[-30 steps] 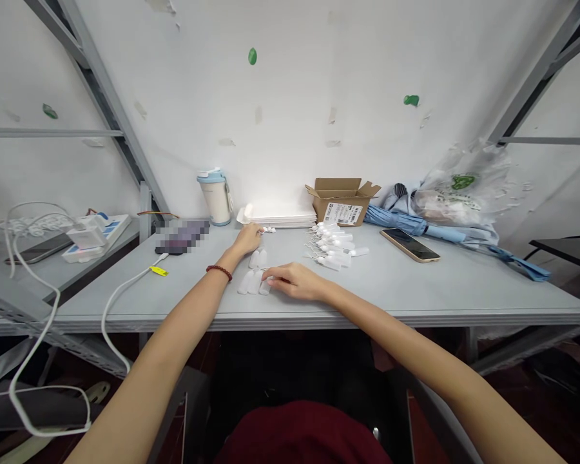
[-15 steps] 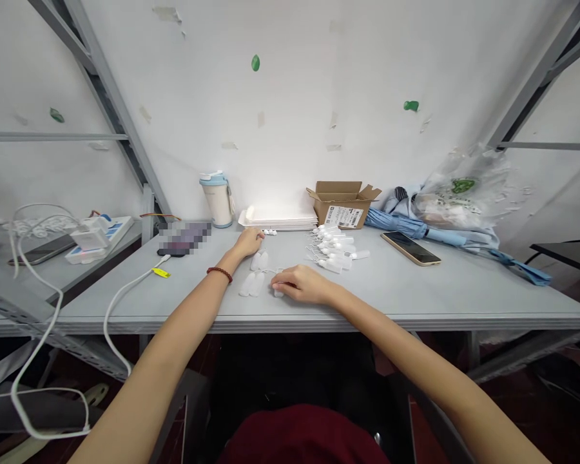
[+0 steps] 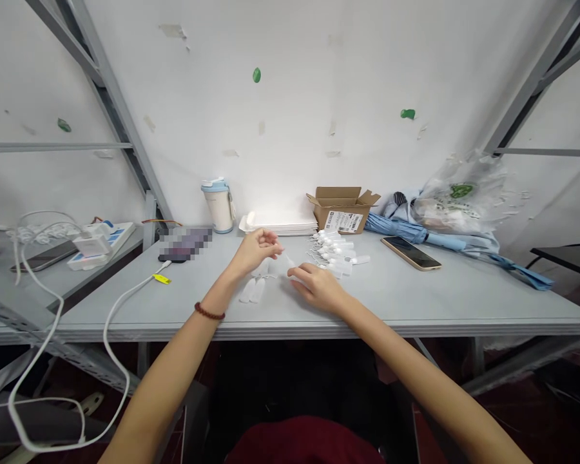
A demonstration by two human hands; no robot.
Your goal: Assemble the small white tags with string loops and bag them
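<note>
My left hand (image 3: 257, 251), with a beaded bracelet at the wrist, is raised over the desk in a pinch. Whatever lies in its fingertips is too small to make out. Close to its right, my right hand (image 3: 316, 287) has its fingers closed on a thin translucent piece (image 3: 289, 260) that spans the gap between the hands. Pale translucent plastic tubes (image 3: 252, 290) lie on the desk below my left hand, others partly hidden behind it. To the right of the hands is a pile of similar pieces (image 3: 336, 252) with white tips and thin loops.
Behind the hands are a stack of white trays (image 3: 285, 224) and an open cardboard box (image 3: 344, 209). A tumbler (image 3: 218, 205) and a blurred phone (image 3: 186, 245) with a cable are left. On the right are another phone (image 3: 410, 252), a folded blue umbrella (image 3: 444, 240) and a plastic bag (image 3: 464, 200).
My left hand has lifted from the back of the desk and come right. My right hand has risen and shifted slightly right, bringing the translucent piece up between the hands.
</note>
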